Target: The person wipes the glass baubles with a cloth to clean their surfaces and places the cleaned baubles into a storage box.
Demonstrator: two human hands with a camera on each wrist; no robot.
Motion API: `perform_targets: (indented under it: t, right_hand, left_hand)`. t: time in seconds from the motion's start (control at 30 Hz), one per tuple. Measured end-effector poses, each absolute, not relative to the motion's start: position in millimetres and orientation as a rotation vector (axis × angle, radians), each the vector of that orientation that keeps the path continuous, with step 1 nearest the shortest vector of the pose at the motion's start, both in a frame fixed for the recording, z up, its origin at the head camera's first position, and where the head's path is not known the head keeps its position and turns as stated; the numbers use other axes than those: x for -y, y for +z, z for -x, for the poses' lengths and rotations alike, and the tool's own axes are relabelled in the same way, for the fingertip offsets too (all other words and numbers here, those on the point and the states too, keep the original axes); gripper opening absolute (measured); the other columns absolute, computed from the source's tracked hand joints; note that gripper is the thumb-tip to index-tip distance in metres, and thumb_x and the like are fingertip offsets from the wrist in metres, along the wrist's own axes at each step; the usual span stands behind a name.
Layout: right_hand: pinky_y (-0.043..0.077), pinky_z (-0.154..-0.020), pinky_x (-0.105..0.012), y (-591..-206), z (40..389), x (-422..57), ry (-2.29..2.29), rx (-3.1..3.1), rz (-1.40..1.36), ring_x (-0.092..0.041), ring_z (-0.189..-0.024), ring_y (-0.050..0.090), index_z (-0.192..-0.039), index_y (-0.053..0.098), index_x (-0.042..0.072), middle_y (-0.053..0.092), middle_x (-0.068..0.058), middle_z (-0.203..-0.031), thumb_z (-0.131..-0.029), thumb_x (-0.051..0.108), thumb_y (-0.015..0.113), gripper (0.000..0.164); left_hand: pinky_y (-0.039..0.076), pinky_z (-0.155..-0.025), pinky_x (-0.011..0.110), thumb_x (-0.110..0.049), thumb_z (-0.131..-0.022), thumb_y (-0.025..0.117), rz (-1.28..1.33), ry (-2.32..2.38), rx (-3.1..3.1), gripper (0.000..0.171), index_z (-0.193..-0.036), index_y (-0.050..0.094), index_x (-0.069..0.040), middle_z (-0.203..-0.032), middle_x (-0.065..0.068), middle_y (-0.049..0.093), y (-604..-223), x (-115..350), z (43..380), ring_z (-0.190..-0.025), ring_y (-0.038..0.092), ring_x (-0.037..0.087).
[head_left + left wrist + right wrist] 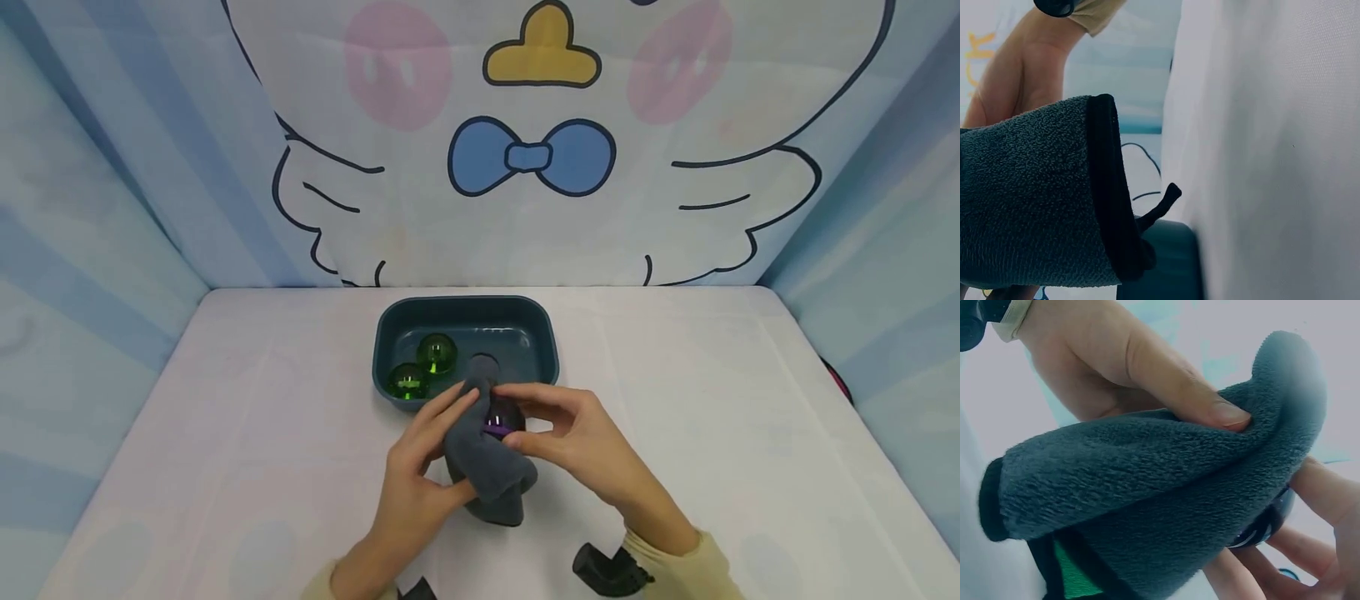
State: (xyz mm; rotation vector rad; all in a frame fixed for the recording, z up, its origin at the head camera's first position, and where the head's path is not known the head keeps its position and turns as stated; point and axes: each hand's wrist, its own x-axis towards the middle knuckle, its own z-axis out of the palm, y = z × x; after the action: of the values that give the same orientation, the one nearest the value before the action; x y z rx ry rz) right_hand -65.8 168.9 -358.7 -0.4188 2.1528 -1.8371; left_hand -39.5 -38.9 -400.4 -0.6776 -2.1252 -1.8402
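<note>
Over the table, a dark grey towel cloth [487, 458] with black edging is wrapped partly round a shiny dark purple ball [502, 418]. My left hand [420, 475] grips the cloth, its thumb pressing into the folds in the right wrist view. From the other side my right hand [573, 429] pinches the ball between thumb and fingers. The cloth covers part of the ball, whose dark surface [1263, 522] shows below the cloth in the right wrist view. In the left wrist view the hanging cloth [1035, 200] with its black loop fills the lower left.
Just beyond the hands stands a dark teal tray [543, 333] on the white table [720, 400]. Two clear green balls, a rear one [437, 353] and a front one [407, 381], lie in its left side. A printed curtain [525, 233] hangs behind the table.
</note>
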Motion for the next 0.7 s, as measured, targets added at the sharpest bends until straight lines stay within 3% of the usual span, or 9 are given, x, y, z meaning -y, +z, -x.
perform_targets:
  t: [0.4, 0.57, 0.7]
  right_hand:
    - [0.059, -0.084, -0.027, -365.5, 62.1, -158.9, -1.807, -2.216, 0.317, -0.021, -0.104, 0.069, -0.126, 0.065, 0.002, 0.068, -0.016, -0.122, -0.093, 0.027, 0.071, 0.042]
    - [0.059, -0.085, -0.028, -363.8, 59.8, -159.3, -1.733, -2.289, 0.434, -0.024, -0.107, 0.068, -0.129, 0.063, 0.002, 0.067, -0.015, -0.124, -0.094, 0.024, 0.071, 0.043]
    - [0.059, -0.083, -0.027, -358.8, 56.6, -165.0, -1.649, -2.479, 0.609, -0.022, -0.105, 0.069, -0.130, 0.063, 0.007, 0.066, -0.010, -0.126, -0.087, 0.022, 0.078, 0.049]
  left_hand:
    - [0.059, -0.085, 0.030, -0.002, -0.073, 0.087, 0.635, -1.838, 2.156, 0.076, -0.140, 0.056, -0.015, -0.145, 0.005, 0.052, -399.0, 40.1, 35.9, -0.130, 0.055, 0.021]
    - [0.060, -0.080, 0.029, 0.000, -0.066, 0.090, 0.631, -1.794, 2.102, 0.075, -0.133, 0.060, -0.011, -0.137, 0.009, 0.058, -399.3, 41.5, 36.1, -0.124, 0.058, 0.021]
    - [0.060, -0.080, 0.031, 0.000, -0.063, 0.092, 0.606, -1.826, 2.115, 0.079, -0.133, 0.058, -0.014, -0.136, 0.005, 0.058, -396.5, 41.7, 35.9, -0.123, 0.058, 0.020]
